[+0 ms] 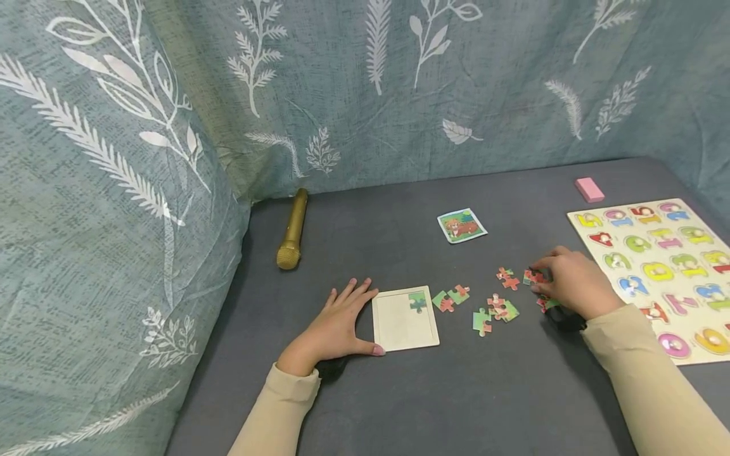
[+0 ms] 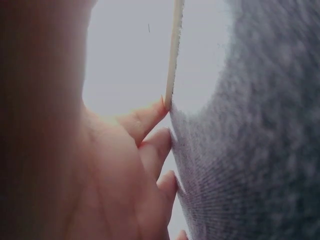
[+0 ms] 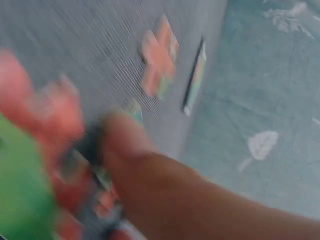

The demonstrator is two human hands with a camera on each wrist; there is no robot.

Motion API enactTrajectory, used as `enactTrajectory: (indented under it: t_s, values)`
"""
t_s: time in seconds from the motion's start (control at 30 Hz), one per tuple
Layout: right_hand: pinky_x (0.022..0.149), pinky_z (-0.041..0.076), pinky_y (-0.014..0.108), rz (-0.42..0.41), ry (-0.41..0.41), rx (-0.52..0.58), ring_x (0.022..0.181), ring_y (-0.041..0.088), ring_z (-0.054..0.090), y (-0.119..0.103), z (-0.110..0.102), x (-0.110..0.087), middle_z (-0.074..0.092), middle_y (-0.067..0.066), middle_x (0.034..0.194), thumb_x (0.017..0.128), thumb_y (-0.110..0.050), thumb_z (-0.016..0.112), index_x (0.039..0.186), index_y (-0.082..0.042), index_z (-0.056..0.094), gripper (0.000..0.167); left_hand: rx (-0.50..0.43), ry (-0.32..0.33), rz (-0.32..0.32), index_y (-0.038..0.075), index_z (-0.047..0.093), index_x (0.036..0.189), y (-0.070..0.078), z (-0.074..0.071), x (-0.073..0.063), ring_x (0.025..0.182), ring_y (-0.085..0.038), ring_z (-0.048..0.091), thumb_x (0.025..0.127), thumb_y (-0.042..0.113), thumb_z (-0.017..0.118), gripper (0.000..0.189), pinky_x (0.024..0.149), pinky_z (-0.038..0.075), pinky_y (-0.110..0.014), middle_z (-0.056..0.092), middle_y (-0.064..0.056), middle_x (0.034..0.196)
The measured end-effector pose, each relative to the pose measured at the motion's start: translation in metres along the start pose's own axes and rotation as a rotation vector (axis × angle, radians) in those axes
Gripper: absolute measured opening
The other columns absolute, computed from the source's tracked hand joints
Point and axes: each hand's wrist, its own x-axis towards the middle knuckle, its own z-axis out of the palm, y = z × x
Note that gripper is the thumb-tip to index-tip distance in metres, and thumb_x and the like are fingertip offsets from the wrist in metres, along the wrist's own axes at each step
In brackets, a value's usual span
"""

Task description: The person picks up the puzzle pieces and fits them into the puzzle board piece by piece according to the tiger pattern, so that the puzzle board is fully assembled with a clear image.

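My left hand [image 1: 336, 324] lies with fingers spread beside a small square wooden puzzle tray [image 1: 398, 324], thumb and index fingertip at its left edge. In the left wrist view, a fingertip [image 2: 152, 116] meets the tray's thin edge. One green jigsaw piece [image 1: 418, 301] sits in the tray's upper right corner. Over to the right, my right hand [image 1: 576, 282] pinches a red and green jigsaw piece [image 1: 533, 277] between thumb and index finger. Another jigsaw piece [image 1: 546, 304] lies partly hidden under that hand. The right wrist view is blurred by motion.
Several loose jigsaw pieces [image 1: 497, 306] lie between tray and right hand. Behind them is a small picture card [image 1: 462, 226]. A number and symbol board [image 1: 627, 278] lies at right, a pink block [image 1: 590, 190] behind it. A gold microphone [image 1: 293, 231] lies at back left, near the curtain [image 1: 353, 145].
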Motion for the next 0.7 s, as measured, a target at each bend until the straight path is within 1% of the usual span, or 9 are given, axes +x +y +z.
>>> enactTrajectory:
  t_s: [0.07, 0.17, 0.23, 0.3, 0.37, 0.43, 0.5, 0.6, 0.7]
  values:
    - [0.079, 0.053, 0.054, 0.005, -0.029, 0.084, 0.089, 0.037, 0.063, 0.010, 0.004, 0.002, 0.064, 0.024, 0.106, 0.085, -0.012, 0.088, 0.106, 0.003, 0.078, 0.027, 0.000, 0.000, -0.009, 0.012, 0.033, 0.165, -0.002, 0.000, -0.002, 0.161, -0.030, 0.005, 0.076, 0.054, 0.092, 0.114, 0.125, 0.002, -0.061, 0.019, -0.008, 0.174]
    - [0.069, 0.051, 0.039, -0.009, -0.032, 0.226, 0.077, 0.022, 0.061, 0.011, 0.007, 0.007, 0.067, 0.010, 0.091, 0.086, -0.007, 0.085, 0.092, -0.002, 0.074, 0.014, 0.003, 0.001, -0.022, 0.012, 0.032, 0.166, -0.003, 0.000, -0.005, 0.161, -0.030, 0.005, 0.077, 0.055, 0.091, 0.115, 0.125, 0.002, -0.060, 0.018, -0.008, 0.174]
    - [0.064, 0.050, 0.032, -0.012, -0.025, 0.315, 0.075, 0.018, 0.062, 0.001, 0.004, 0.009, 0.068, 0.004, 0.086, 0.087, -0.004, 0.084, 0.089, -0.005, 0.069, 0.015, 0.003, 0.004, -0.027, 0.013, 0.032, 0.166, -0.004, 0.001, -0.006, 0.161, -0.030, 0.004, 0.077, 0.055, 0.091, 0.115, 0.125, 0.002, -0.060, 0.018, -0.007, 0.174]
    - [0.063, 0.053, 0.028, -0.025, -0.028, 0.434, 0.078, 0.017, 0.066, -0.018, 0.000, 0.013, 0.070, 0.004, 0.087, 0.091, 0.001, 0.079, 0.095, -0.004, 0.067, 0.014, -0.005, 0.005, -0.029, 0.013, 0.032, 0.166, -0.004, 0.000, -0.007, 0.161, -0.030, 0.004, 0.077, 0.055, 0.091, 0.115, 0.125, 0.001, -0.060, 0.017, -0.007, 0.174]
    - [0.065, 0.056, 0.030, -0.043, -0.049, 0.552, 0.081, 0.021, 0.069, -0.043, -0.002, 0.017, 0.071, 0.008, 0.093, 0.095, 0.001, 0.075, 0.103, -0.002, 0.068, 0.011, -0.012, 0.009, -0.029, 0.013, 0.032, 0.166, -0.005, 0.000, -0.008, 0.161, -0.029, 0.003, 0.077, 0.055, 0.091, 0.115, 0.126, 0.001, -0.059, 0.016, -0.007, 0.174]
    - [0.071, 0.058, 0.032, -0.053, -0.075, 0.675, 0.087, 0.025, 0.072, -0.068, 0.000, 0.021, 0.073, 0.011, 0.097, 0.097, -0.001, 0.073, 0.109, 0.000, 0.069, 0.012, -0.014, 0.014, -0.028, 0.013, 0.032, 0.166, -0.005, 0.000, -0.006, 0.161, -0.029, 0.003, 0.077, 0.055, 0.091, 0.114, 0.126, 0.001, -0.059, 0.017, -0.007, 0.174]
    - [0.074, 0.058, 0.036, -0.046, -0.125, 0.786, 0.089, 0.027, 0.071, -0.089, 0.005, 0.026, 0.073, 0.012, 0.099, 0.100, -0.006, 0.072, 0.111, 0.000, 0.069, 0.013, -0.011, 0.018, -0.019, 0.013, 0.032, 0.166, -0.004, 0.000, -0.004, 0.161, -0.029, 0.004, 0.077, 0.056, 0.091, 0.114, 0.125, 0.001, -0.060, 0.017, -0.007, 0.174]
    - [0.075, 0.056, 0.040, -0.011, -0.185, 0.900, 0.090, 0.030, 0.068, -0.110, 0.016, 0.033, 0.069, 0.012, 0.103, 0.102, -0.010, 0.071, 0.118, 0.000, 0.066, 0.020, -0.005, 0.012, -0.013, 0.015, 0.032, 0.166, -0.002, 0.002, 0.001, 0.161, -0.028, 0.003, 0.077, 0.057, 0.090, 0.114, 0.126, 0.001, -0.059, 0.016, -0.006, 0.174]
    - [0.069, 0.054, 0.040, -0.013, -0.218, 0.925, 0.082, 0.030, 0.066, -0.121, 0.027, 0.038, 0.067, 0.014, 0.101, 0.103, -0.005, 0.067, 0.125, 0.002, 0.064, 0.023, -0.001, 0.005, -0.016, 0.016, 0.031, 0.166, 0.000, 0.002, 0.004, 0.161, -0.028, 0.002, 0.078, 0.059, 0.089, 0.114, 0.126, 0.000, -0.059, 0.016, -0.005, 0.174]
